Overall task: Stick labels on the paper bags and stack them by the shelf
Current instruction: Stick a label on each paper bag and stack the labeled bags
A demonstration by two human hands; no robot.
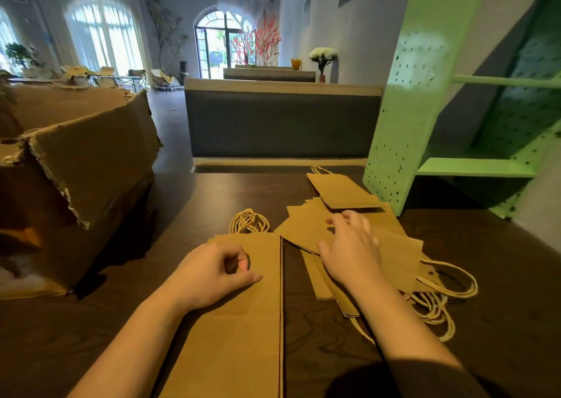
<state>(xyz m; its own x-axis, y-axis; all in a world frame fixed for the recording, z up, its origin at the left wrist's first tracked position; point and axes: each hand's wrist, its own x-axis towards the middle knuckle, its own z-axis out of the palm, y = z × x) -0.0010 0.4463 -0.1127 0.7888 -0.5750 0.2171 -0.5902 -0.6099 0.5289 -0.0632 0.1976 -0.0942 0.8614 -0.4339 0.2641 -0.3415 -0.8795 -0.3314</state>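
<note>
A stack of flat brown paper bags lies on the dark wooden table right in front of me, rope handles at its far end. My left hand rests on the top bag with fingers curled, thumb and forefinger pinched together; whether a label sits between them I cannot tell. My right hand lies with spread fingers on a loose, fanned pile of bags to the right. One more bag lies flat beside the foot of the green shelf.
A torn, open cardboard box fills the table's left side. The green pegboard shelf stands at the right rear. Rope handles trail from the loose pile toward the right. A grey bench back rises beyond the table's far edge.
</note>
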